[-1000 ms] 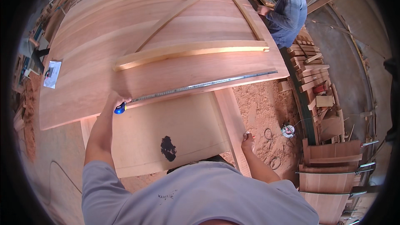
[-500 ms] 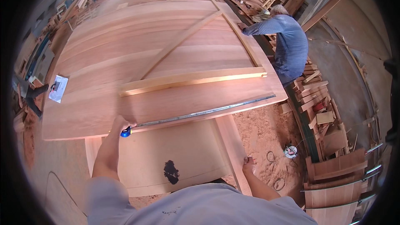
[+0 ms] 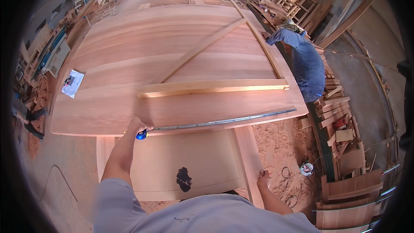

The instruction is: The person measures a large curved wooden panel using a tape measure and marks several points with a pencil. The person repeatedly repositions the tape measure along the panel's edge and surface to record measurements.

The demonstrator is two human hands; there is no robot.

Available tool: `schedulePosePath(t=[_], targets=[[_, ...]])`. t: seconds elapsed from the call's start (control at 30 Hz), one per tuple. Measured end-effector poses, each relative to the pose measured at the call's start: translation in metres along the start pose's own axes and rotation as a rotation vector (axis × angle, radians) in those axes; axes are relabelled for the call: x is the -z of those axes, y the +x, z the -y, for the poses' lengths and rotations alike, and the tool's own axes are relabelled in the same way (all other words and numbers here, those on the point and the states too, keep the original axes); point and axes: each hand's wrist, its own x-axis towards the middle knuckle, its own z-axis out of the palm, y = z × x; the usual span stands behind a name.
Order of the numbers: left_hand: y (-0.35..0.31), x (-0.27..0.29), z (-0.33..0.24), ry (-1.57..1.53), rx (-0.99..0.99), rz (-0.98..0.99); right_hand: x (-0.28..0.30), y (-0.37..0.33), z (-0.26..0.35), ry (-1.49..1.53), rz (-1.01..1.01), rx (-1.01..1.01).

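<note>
My left hand (image 3: 137, 125) is closed round a blue tape measure (image 3: 141, 135) at the near edge of a large pale-pink wooden panel (image 3: 108, 64). From it the metal blade (image 3: 224, 121) runs out to the right along that edge, almost to the panel's right corner. My right hand (image 3: 262, 180) is closed, low beside a plank (image 3: 247, 155) on the right of a lower board (image 3: 172, 164). A small reddish tip sticks out of its fingers; what it belongs to is too small to tell.
On the panel lie a wooden batten (image 3: 215, 87), joined strips forming a triangle, and a white sheet (image 3: 73, 83). A co-worker (image 3: 308, 69) bends at the right edge. Stacked offcuts (image 3: 334, 112) and a white cable reel (image 3: 306, 169) lie to the right. Another person's legs (image 3: 32, 118) show at left.
The whole scene has shifted slightly right in the picture. The co-worker on the right has bent lower. My left hand still holds the tape measure at the panel's edge, its blade still extended.
</note>
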Motion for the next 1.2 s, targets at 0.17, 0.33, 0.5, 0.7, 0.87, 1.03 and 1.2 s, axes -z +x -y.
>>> schedulePosePath(t=[0.17,0.33,0.5,0.7,0.87,1.03,1.2], targets=[[-0.003,0.004,-0.003,0.006,0.003,0.008,-0.019,0.011,-0.021,0.080,-0.064,0.100],[-0.012,0.004,-0.012,-0.017,-0.033,-0.006,-0.032,0.019,-0.044,0.208,-0.127,0.200],[0.000,0.000,0.005,0.032,0.008,-0.039,-0.022,0.014,-0.025,0.082,-0.058,0.113],[-0.010,0.002,-0.008,-0.031,-0.036,0.038,-0.021,0.013,-0.031,0.088,-0.076,0.113],[0.011,-0.005,0.012,-0.026,-0.031,0.033,-0.019,0.007,-0.019,0.145,-0.075,0.102],[0.032,-0.011,0.041,-0.021,-0.079,-0.054,-0.002,-0.009,0.007,0.064,-0.053,0.154],[0.010,-0.014,0.013,-0.307,-0.124,0.135,-0.008,0.016,-0.029,0.098,0.007,0.142]])
